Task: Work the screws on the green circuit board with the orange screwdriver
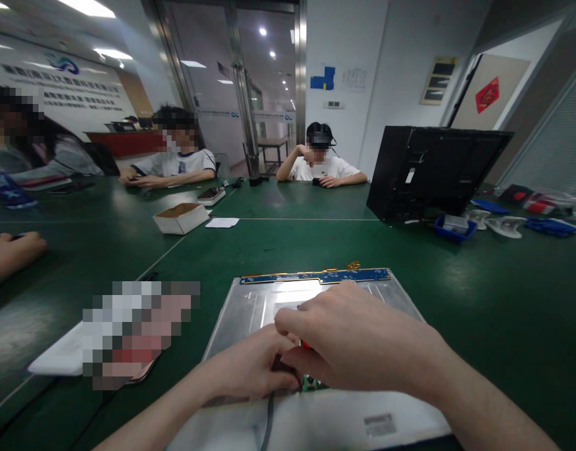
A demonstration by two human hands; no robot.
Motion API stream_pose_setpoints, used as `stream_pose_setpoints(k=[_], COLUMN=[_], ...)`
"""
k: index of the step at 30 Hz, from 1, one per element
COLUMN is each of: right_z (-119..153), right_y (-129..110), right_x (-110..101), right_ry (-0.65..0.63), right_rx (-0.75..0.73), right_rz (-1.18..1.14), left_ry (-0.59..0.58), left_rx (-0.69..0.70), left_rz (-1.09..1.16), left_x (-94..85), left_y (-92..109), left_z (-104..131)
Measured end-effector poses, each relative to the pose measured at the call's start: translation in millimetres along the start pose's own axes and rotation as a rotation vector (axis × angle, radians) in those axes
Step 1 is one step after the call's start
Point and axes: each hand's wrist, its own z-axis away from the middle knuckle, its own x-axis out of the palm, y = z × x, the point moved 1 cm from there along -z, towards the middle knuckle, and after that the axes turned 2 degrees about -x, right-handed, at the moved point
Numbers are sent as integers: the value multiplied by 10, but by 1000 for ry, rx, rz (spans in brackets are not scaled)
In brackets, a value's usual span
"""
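Note:
A flat metal-backed panel (240, 313), which looks like the back of a display, lies in front of me. A narrow blue circuit board (363, 275) runs along its far edge. My right hand (363, 338) is closed over the panel's middle; a bit of something red (305, 344) shows beneath its fingers, the rest hidden. Close against it, my left hand (254, 363) has its fingers pinched near a small green circuit board (311, 383). What it pinches is hidden. A dark cable (269, 419) runs from under the left hand across a white surface (335, 419) at the near side.
To the left lie a blurred white item and a pink item (137, 369). Farther off are a small open box (182, 219) and a paper slip (222, 222). A black monitor (433, 169) and a blue tray (454, 230) stand at right. Several people sit around the green table (278, 244).

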Motion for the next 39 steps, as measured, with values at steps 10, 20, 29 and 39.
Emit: stream_pose_setpoints(k=[10, 20, 29, 39], right_z=[-2, -33, -6, 2], right_y=[22, -10, 27, 51], right_x=[-17, 38, -52, -37], right_ry=[-40, 19, -73, -55], right_rx=[-46, 48, -36, -62], right_rz=[-84, 61, -134, -157], left_ry=[-52, -30, -28, -65], left_rx=[-30, -4, -38, -50], left_rz=[-2, 62, -7, 9], left_x=[23, -18, 22, 1], left_y=[-116, 16, -113, -74], left_z=[-2, -25, 13, -1])
